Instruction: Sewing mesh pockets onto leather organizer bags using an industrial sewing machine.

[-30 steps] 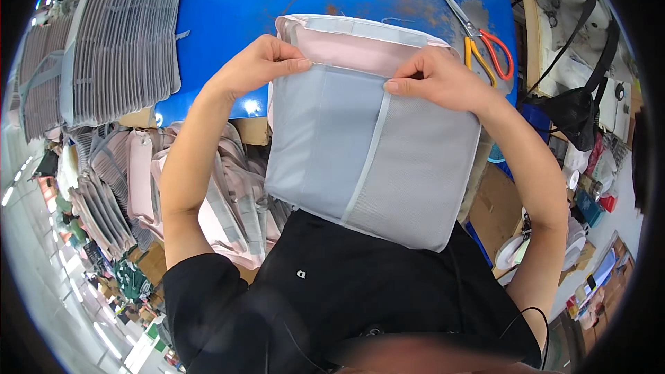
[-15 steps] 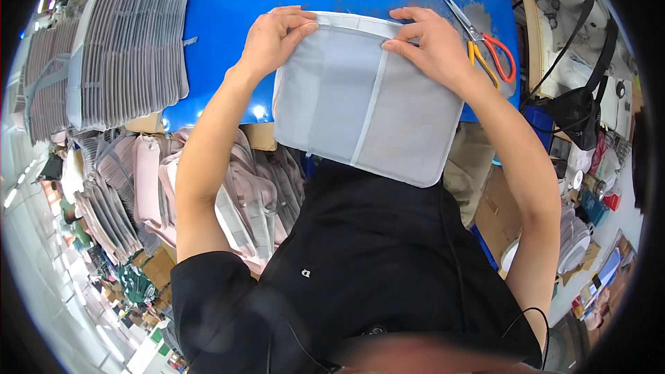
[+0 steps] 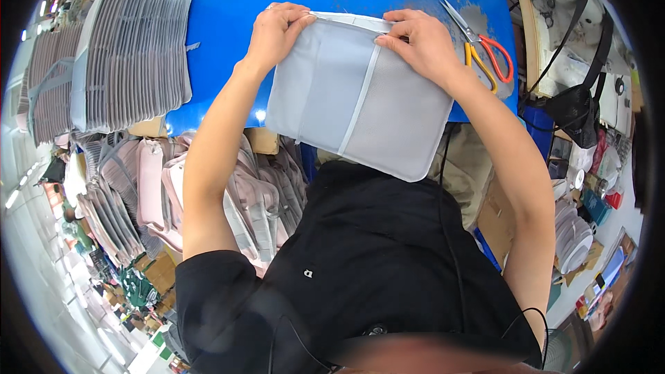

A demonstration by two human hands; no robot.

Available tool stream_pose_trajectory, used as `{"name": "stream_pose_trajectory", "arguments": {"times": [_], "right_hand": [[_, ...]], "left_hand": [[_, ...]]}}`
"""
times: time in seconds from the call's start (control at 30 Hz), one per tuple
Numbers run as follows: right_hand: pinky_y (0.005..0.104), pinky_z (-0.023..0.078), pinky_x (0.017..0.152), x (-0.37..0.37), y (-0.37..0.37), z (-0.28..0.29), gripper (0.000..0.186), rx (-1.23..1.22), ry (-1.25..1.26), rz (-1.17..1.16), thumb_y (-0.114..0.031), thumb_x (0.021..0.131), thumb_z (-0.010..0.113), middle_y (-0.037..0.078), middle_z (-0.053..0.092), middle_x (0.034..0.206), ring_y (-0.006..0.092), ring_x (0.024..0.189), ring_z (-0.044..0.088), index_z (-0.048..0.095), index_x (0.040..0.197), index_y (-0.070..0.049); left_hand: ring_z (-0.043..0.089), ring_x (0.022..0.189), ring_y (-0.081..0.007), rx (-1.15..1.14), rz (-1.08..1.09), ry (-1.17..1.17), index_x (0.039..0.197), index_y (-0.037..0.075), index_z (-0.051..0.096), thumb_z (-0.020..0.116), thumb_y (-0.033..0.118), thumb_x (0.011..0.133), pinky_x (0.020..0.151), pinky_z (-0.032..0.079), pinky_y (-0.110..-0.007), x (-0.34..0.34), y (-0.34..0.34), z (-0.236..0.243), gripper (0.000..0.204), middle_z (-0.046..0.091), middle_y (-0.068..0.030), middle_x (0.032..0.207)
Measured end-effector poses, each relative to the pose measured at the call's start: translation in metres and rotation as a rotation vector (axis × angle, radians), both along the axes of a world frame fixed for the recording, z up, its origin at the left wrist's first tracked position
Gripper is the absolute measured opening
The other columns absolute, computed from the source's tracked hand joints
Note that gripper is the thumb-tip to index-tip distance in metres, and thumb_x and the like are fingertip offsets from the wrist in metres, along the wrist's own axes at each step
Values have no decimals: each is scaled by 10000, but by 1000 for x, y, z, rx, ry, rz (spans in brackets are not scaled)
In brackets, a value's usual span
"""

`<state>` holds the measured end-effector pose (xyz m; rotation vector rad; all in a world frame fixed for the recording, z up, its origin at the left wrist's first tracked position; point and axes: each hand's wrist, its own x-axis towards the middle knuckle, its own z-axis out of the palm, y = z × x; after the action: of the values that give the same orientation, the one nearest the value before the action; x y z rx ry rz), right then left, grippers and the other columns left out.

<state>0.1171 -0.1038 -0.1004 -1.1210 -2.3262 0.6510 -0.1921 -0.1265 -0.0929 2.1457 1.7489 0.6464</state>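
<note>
Between my hands is a grey rectangular fabric panel (image 3: 353, 90) with rounded corners, a pale vertical binding strip and a mesh-like section on its right. Its upper part lies over the blue table, and its lower edge hangs past the front edge toward my body. My left hand (image 3: 278, 31) pinches the top left corner between thumb and fingers. Near the top right, my right hand (image 3: 419, 40) grips the same upper edge, where a whitish band shows behind the grey fabric. Scissors (image 3: 478, 45) with red and yellow handles lie just right of my right hand.
The blue tabletop (image 3: 228, 0) spreads beyond the panel. A tall stack of grey fabric pieces (image 3: 135, 55) stands at the left. Below the table edge sit pink and grey fabric pieces (image 3: 253, 194). A machine with a black strap (image 3: 601, 48) is at the right.
The panel's lower part has swung slightly left and up. My right hand has shifted a little left along the top edge, and the whitish band there shows less.
</note>
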Motion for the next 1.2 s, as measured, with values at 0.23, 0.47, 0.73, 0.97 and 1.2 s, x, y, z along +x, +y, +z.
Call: {"name": "stream_pose_trajectory", "arguments": {"times": [0.23,0.47,0.73,0.97,1.2], "right_hand": [[350,508,655,28,-11,59,292,-224,95,6,-332,898,795,86,721,838,228,704,644,795,887,-40],[311,458,609,49,-27,94,296,-208,83,26,-315,878,825,49,667,771,156,666,572,756,843,-30],[306,361,518,63,-33,98,459,-243,81,-5,-379,865,842,22,530,626,118,562,442,589,686,-40],[305,345,498,73,-41,107,508,-294,93,-28,-413,861,843,5,480,567,108,536,417,531,658,-66],[299,369,518,87,-60,135,519,-323,163,-89,-406,858,851,1,482,599,103,581,414,521,673,-49]], "left_hand": [[659,731,-124,-192,28,-274,958,71,821,797,243,919,712,530,-276,7,-24,72,178,774,-48,863],[720,899,-128,-178,-140,-507,876,21,755,810,118,888,822,561,-288,23,-40,115,113,775,-73,898],[726,889,-128,-116,-101,-552,825,22,698,773,71,906,770,563,-260,44,-53,118,121,781,-98,934],[717,859,-111,-21,-107,-612,831,24,677,773,39,900,749,562,-254,59,-59,123,119,786,-105,945],[698,843,-92,-24,-127,-627,841,22,677,766,10,897,752,558,-246,78,-66,163,105,784,-101,955]]}}
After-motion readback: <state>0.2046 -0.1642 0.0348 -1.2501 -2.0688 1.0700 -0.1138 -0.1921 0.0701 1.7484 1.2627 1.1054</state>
